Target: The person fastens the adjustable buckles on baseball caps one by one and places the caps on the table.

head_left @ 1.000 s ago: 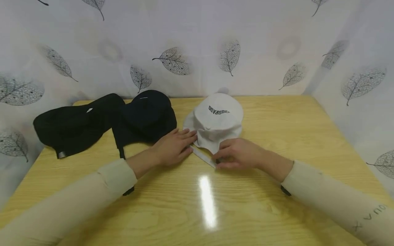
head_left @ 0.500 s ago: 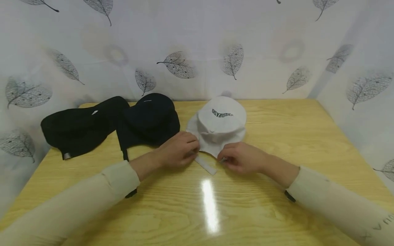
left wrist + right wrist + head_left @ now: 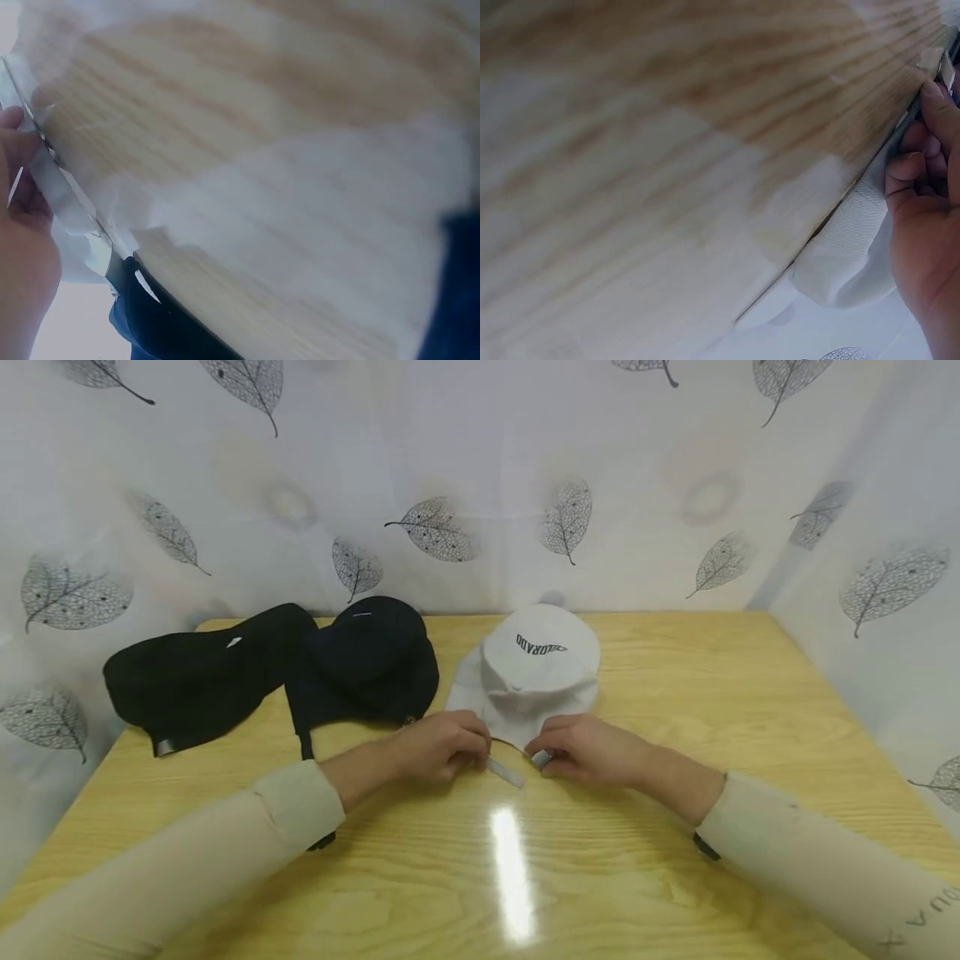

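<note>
A white hat (image 3: 542, 652) with dark COLORADO lettering sits crown up on the wooden table in the head view. A pale strap (image 3: 506, 772) runs out in front of its brim. My left hand (image 3: 446, 745) pinches this strap between thumb and fingers, its free end sticking out to the right. At the front of the brim, my right hand (image 3: 585, 748) pinches a small greyish strap end (image 3: 541, 759). The right wrist view shows the curled right fingers (image 3: 907, 169) beside the hat's ribbed white cloth (image 3: 851, 225). The fingertips' exact contact is partly hidden.
Left of the white hat sits a dark navy hat (image 3: 367, 652), its strap hanging toward my left forearm. A black hat (image 3: 187, 685) lies farther left, touching it. A leaf-patterned curtain (image 3: 495, 485) closes off the back and sides of the table (image 3: 675, 693).
My left hand has gone from lying flat at the brim to pinching the strap, and has drawn slightly nearer. My right hand keeps its pinch near the brim's front. The head view has shifted slightly.
</note>
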### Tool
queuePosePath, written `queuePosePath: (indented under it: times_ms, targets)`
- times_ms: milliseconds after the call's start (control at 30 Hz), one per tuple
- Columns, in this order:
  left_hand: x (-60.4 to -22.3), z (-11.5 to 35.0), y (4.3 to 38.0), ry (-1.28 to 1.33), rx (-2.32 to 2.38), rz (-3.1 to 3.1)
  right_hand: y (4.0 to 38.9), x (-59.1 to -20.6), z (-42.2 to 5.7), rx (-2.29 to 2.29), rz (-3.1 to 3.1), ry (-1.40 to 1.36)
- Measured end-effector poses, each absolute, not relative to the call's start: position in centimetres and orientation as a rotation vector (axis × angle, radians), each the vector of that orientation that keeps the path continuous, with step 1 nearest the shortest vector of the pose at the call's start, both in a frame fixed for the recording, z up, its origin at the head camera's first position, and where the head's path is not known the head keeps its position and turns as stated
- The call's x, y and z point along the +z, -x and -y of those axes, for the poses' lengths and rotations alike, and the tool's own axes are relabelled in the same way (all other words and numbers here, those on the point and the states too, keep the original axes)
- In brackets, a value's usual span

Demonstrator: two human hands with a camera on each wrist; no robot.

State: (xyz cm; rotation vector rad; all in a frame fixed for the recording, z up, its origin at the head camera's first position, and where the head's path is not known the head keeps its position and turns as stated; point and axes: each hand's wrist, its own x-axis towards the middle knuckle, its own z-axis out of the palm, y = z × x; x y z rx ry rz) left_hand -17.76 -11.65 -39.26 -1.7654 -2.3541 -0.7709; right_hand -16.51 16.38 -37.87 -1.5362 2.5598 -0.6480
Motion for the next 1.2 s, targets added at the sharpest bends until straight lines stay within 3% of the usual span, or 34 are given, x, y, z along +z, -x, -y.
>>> queuePosePath:
  times_ms: [733, 1200]
  targets:
    - [-38.96, 11.85, 18.15, 1.477, -0.767, 2.242, 16.52, -37.84, -16.18, -0.628, -2.914, 1.544]
    - [-38.61, 11.46, 18.59, 1.430, -0.735, 2.010, 17.27, -38.02, -16.41, -0.767, -3.038, 1.762]
